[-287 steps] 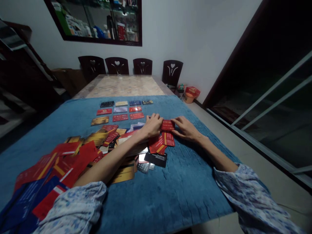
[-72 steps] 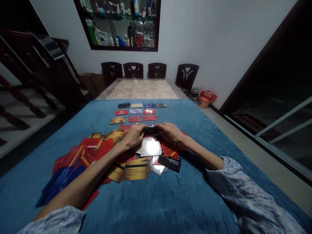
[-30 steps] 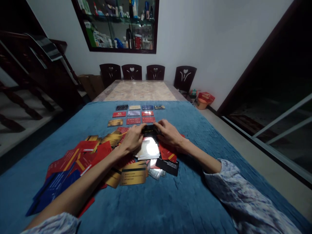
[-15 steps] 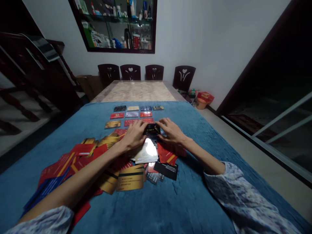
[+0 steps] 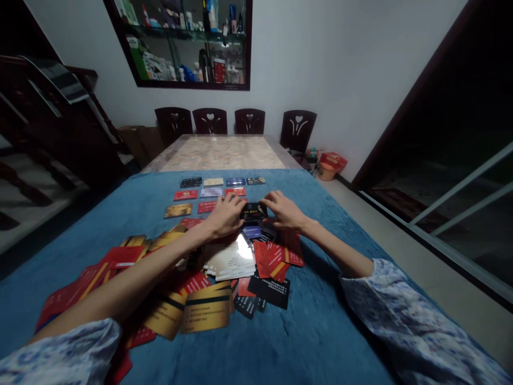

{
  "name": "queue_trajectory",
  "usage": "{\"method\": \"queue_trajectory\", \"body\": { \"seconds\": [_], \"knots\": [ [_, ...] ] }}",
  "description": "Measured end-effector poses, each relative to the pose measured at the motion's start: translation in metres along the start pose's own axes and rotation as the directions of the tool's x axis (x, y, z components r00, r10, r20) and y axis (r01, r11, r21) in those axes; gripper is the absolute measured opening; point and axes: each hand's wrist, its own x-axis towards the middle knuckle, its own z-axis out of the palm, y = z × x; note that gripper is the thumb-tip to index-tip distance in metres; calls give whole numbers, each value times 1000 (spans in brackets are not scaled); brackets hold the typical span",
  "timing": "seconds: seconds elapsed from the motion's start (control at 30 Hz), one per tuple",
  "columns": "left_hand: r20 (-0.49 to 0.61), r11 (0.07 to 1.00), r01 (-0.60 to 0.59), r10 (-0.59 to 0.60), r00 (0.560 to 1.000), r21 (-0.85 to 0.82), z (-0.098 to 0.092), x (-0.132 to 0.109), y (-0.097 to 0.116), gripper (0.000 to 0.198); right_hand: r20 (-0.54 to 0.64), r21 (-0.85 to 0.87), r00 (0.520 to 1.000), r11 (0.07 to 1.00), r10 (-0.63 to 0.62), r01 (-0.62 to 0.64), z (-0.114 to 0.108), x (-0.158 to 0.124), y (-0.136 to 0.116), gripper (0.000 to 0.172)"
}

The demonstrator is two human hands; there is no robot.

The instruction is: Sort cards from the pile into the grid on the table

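Observation:
Both my hands hold a small black card (image 5: 254, 210) by its ends, low over the blue cloth (image 5: 304, 331). My left hand (image 5: 226, 214) pinches its left end and my right hand (image 5: 284, 211) pinches its right end. Beyond the hands, cards lie in neat rows (image 5: 212, 188): dark and pale ones at the back, red ones nearer, a gold card (image 5: 177, 210) at the left. Under and behind my forearms spreads a loose heap of red, gold, black and pale cards (image 5: 208, 278).
The blue cloth covers the near part of a long table; bare marble top (image 5: 220, 152) shows beyond it. Several dark chairs (image 5: 248, 121) stand at the far end under a glass cabinet (image 5: 184, 40). A red container (image 5: 331, 163) sits on the floor, right.
Both hands have carried the black card forward from over the heap toward the laid-out rows. The view has tilted so the heap sits lower in the picture.

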Motion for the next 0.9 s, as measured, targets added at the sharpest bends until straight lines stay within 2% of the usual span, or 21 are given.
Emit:
{"method": "queue_trajectory", "body": {
  "seconds": [0.3,0.67,0.9],
  "knots": [
    [52,999,-1,-1,999,50,4,40,-11,39,89,-61,992,994,94,-89,-11,14,21,51],
    [69,998,40,-43,997,50,17,85,-33,41,140,-111,971,977,196,-181,-1,45,53,48],
    [51,998,43,-45,998,38,31,110,-47,41,183,-150,947,959,266,-240,4,64,71,59]
  ]
}}
